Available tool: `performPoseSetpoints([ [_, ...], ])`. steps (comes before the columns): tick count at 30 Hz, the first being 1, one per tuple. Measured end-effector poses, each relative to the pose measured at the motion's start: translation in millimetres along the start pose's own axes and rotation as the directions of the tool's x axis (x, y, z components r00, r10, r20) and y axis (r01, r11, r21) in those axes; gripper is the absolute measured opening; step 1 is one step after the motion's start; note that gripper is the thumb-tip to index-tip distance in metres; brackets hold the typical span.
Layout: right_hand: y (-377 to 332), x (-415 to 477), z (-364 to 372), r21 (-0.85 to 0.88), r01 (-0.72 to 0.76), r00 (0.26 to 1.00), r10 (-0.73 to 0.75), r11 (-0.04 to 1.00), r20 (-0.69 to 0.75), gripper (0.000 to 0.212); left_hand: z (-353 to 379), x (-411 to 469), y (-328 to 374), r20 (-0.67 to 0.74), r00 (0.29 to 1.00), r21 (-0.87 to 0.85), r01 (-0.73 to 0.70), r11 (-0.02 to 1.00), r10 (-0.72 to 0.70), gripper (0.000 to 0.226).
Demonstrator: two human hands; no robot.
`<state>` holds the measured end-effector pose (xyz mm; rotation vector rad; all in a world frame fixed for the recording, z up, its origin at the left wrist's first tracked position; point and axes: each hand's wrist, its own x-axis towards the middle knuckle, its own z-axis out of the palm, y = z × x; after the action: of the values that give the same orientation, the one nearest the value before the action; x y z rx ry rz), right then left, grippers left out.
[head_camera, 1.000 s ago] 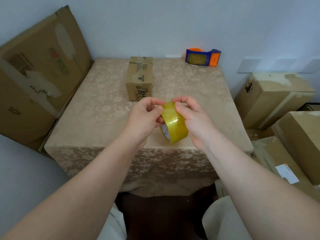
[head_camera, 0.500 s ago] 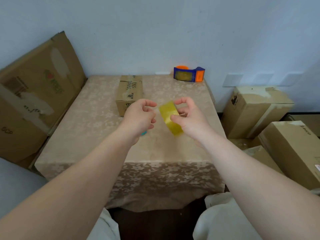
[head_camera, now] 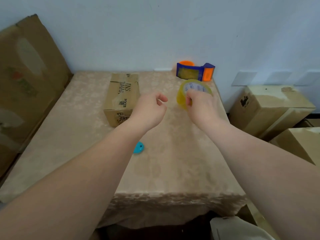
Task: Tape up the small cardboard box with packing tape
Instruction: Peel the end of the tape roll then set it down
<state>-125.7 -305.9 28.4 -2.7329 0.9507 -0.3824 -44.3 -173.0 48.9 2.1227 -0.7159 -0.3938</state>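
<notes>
The small cardboard box (head_camera: 122, 97) lies on the table (head_camera: 72, 135) at the back centre, with old tape and black print on its top. My right hand (head_camera: 201, 105) is closed around a yellowish roll of packing tape (head_camera: 181, 94), held above the table's right side. My left hand (head_camera: 149, 111) hovers just right of the box's near corner, fingers loosely curled with nothing in them. I cannot tell whether a tape end runs between the hands.
A blue and orange tape dispenser (head_camera: 194, 71) stands at the table's back right by the wall. A small turquoise object (head_camera: 138, 147) lies beside my left forearm. Large cardboard boxes (head_camera: 270, 108) stand right of the table, and flattened cardboard (head_camera: 26, 80) leans on the left.
My left hand let go of the roll. My right hand carried the roll forward and right toward the dispenser, and the view shifted nearer the table.
</notes>
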Motion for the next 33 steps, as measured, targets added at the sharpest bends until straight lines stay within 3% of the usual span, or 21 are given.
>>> performPoseSetpoints([
  [5, 5, 19, 26, -0.123, -0.039, 0.994, 0.051, 0.992, 0.099, 0.028, 8, 14, -11, 0.039, 0.999, 0.078, -0.021, 0.997, 0.018, 0.024],
  [8, -2, 11, 35, -0.171, 0.027, 1.000, -0.026, 0.985, 0.006, 0.033, 4, 11, -19, 0.049, 0.999, 0.083, 0.002, 0.997, -0.006, 0.023],
  [10, -19, 0, 38, -0.081, 0.134, 0.989, -0.138, 0.988, -0.048, 0.024, 0, 6, -23, 0.037, 0.999, 0.104, 0.006, 0.995, -0.009, 0.022],
  [12, -40, -14, 42, 0.073, 0.219, 0.975, -0.222, 0.973, 0.024, 0.016, -5, -1, -27, 0.021, 1.000, 0.149, 0.003, 0.989, -0.006, 0.018],
  [16, -72, -38, 53, 0.333, 0.085, 0.931, -0.194, 0.939, 0.309, 0.015, -20, -21, -36, -0.031, 0.997, 0.202, 0.076, 0.976, -0.071, 0.016],
  [18, -81, -48, 60, 0.359, 0.075, 0.891, -0.224, 0.930, 0.394, 0.019, -28, -32, -40, -0.040, 0.994, 0.210, 0.110, 0.972, -0.104, 0.018],
  [22, -93, -59, 68, 0.290, 0.118, 0.872, -0.239, 0.950, 0.428, 0.040, -38, -48, -42, 0.014, 0.989, 0.179, 0.140, 0.974, -0.145, 0.021],
  [24, -95, -60, 68, 0.335, 0.125, 0.858, -0.271, 0.934, 0.437, 0.035, -41, -50, -42, 0.028, 0.989, 0.178, 0.135, 0.975, -0.142, 0.021],
  [26, -89, -58, 67, 0.381, 0.123, 0.854, -0.293, 0.916, 0.430, 0.031, -42, -49, -40, 0.043, 0.990, 0.156, 0.124, 0.980, -0.132, 0.022],
  [28, -77, -51, 62, 0.401, 0.080, 0.898, -0.241, 0.913, 0.369, 0.032, -40, -45, -35, 0.072, 0.990, 0.090, 0.113, 0.989, -0.120, 0.021],
  [31, -53, -31, 44, 0.381, -0.023, 0.986, -0.042, 0.924, 0.160, 0.024, -32, -33, -27, 0.070, 0.996, 0.071, 0.043, 0.997, -0.048, 0.019],
  [33, -36, -15, 27, 0.396, -0.069, 0.997, 0.072, 0.915, 0.007, 0.022, -25, -21, -22, 0.032, 0.999, 0.126, -0.033, 0.991, 0.029, 0.021],
])
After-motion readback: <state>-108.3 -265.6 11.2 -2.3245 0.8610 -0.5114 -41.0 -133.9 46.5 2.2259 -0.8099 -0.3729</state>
